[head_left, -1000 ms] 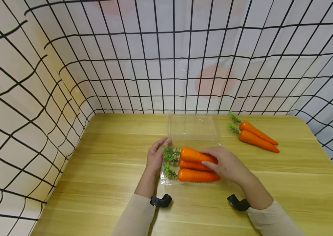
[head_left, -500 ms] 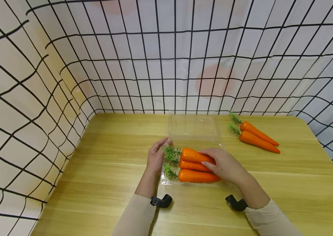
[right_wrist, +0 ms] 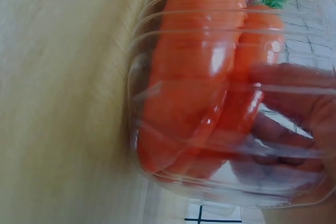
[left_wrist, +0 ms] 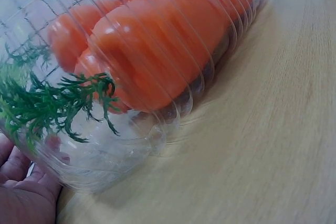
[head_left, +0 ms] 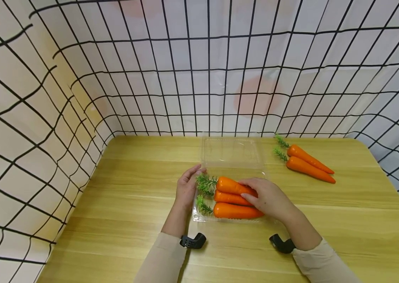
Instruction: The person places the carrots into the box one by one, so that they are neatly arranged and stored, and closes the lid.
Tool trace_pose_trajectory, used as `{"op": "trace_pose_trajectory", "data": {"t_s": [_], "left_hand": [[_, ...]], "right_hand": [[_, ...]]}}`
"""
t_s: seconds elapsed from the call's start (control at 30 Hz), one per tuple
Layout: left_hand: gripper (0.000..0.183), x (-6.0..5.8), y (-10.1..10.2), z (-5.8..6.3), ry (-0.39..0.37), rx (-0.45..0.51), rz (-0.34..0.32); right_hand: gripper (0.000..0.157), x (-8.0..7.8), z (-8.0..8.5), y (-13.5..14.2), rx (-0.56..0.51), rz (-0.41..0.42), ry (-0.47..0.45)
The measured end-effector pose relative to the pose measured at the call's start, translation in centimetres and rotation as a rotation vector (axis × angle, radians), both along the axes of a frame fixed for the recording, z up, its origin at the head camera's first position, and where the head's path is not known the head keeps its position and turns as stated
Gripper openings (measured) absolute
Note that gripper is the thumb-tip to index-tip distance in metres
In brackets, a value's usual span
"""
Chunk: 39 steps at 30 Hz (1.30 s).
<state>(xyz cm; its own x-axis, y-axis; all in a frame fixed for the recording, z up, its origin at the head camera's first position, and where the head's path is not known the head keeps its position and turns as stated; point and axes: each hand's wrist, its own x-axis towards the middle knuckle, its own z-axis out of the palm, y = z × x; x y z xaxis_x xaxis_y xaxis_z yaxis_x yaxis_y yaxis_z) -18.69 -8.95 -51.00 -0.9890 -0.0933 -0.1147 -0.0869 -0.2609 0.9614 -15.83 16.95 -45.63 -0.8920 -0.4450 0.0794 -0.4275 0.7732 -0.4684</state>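
Observation:
A clear plastic clamshell container (head_left: 195,216) stands on the table with its lid (head_left: 232,151) folded back. Inside it lie three orange carrots with green tops: a front carrot (head_left: 238,210), a middle carrot (head_left: 230,197) and an upper carrot (head_left: 228,184) resting on the others. My right hand (head_left: 270,196) grips the tapered end of the upper carrot, thumb on the near side and fingers across the far side. Against the container's left wall rests my left hand (head_left: 186,188), fingers outside the plastic. Ribbed walls show the front carrot (left_wrist: 157,45) in the left wrist view.
Two more carrots (head_left: 309,169) lie side by side on the wooden table (head_left: 132,196), toward the back right. White walls with a black grid (head_left: 171,82) surround the table at the back and sides.
My right hand and forearm have shifted slightly left with the upper carrot, mostly in the first half second. My left hand stays at the container's left side.

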Motion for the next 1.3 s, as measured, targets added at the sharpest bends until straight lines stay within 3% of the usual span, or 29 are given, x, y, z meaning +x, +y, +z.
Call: {"op": "trace_pose_trajectory", "data": {"t_s": [0.73,1.03,1.3], "left_hand": [[0.040,0.0,0.1,-0.2,0.017,0.001,0.010],[0.039,0.1,0.0,-0.1,0.011,0.019,0.013],[0.040,0.0,0.0,-0.1,0.005,-0.012,0.008]], "right_hand": [[0.036,0.1,-0.1,0.1,-0.020,-0.028,0.008],[0.029,0.5,0.3,0.7,-0.214,-0.110,-0.065],[0.027,0.4,1.2,2.5,-0.248,-0.143,0.032]]}}
